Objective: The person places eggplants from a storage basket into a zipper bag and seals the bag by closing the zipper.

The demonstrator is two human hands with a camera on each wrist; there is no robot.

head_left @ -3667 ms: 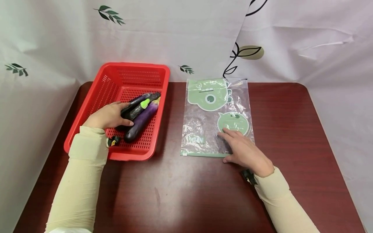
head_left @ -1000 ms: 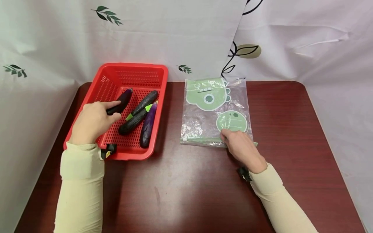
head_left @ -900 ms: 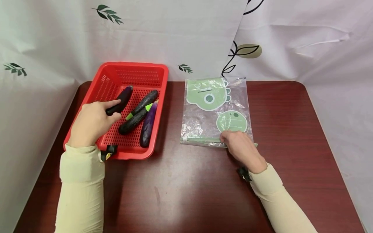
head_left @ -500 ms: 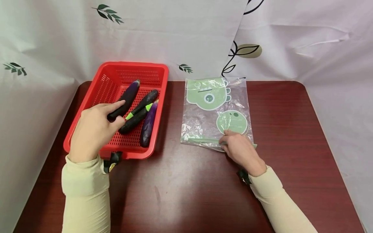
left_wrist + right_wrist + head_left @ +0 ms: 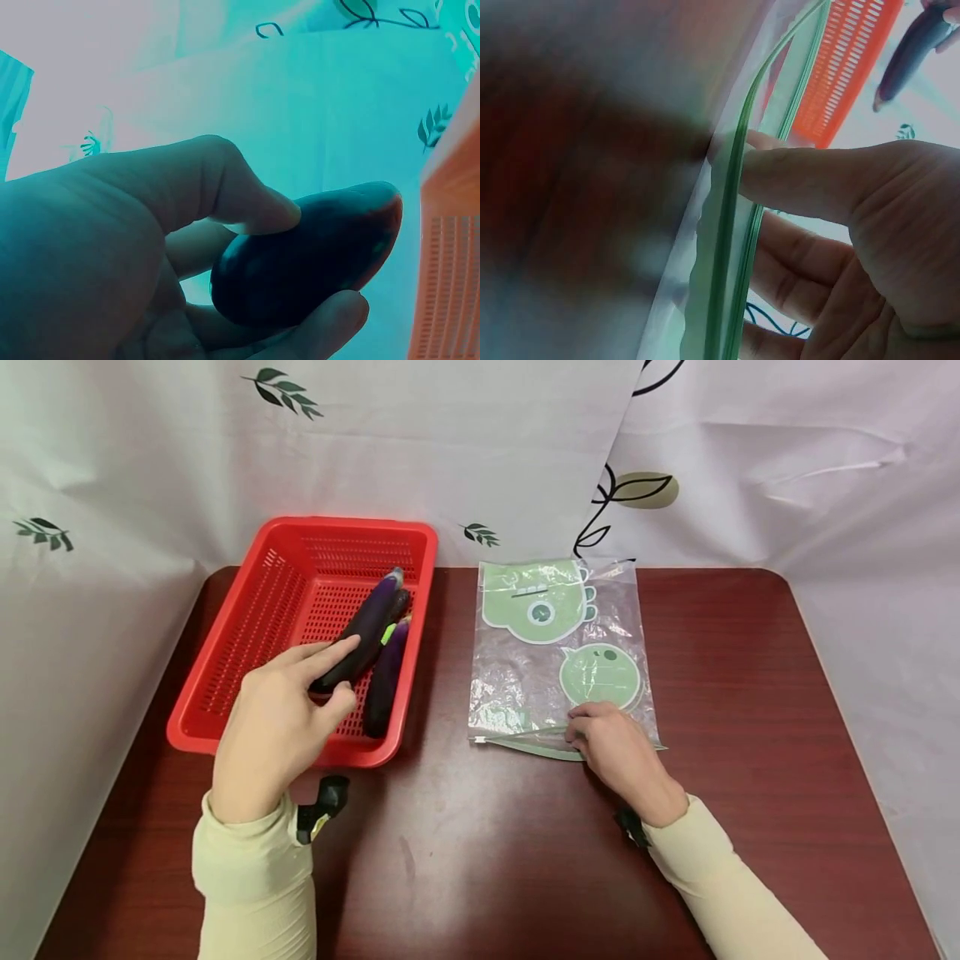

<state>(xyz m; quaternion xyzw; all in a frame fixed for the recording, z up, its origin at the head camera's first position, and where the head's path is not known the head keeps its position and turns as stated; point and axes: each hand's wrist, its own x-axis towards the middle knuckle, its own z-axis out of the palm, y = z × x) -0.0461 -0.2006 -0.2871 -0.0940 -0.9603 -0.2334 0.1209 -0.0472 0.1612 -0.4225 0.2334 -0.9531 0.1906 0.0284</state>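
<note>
A dark purple eggplant (image 5: 363, 627) is gripped by my left hand (image 5: 281, 714), raised over the red basket (image 5: 195, 745). In the left wrist view the thumb lies on one side of the eggplant (image 5: 315, 255) and the fingers on the other. Below it another purple eggplant (image 5: 385, 689) lies along the basket's right wall, beside partly hidden dark vegetables with bright green stem ends. My right hand (image 5: 618, 760) pinches the green zip edge of a clear bag (image 5: 517, 681) lying flat. Its thumb sits between the two green strips (image 5: 731, 217), which stand apart there.
The basket stands at the table's back left, the bag right of it near the back edge. A white zip slider (image 5: 480, 740) sits at the bag's left corner. White leaf-printed sheeting (image 5: 450, 443) hangs behind the brown table (image 5: 465, 860).
My left hand has taken hold of the eggplant at the basket's left and lifted it up and rightward over the others. My right hand has gone from resting on the bag to pinching its zip edge, now parted.
</note>
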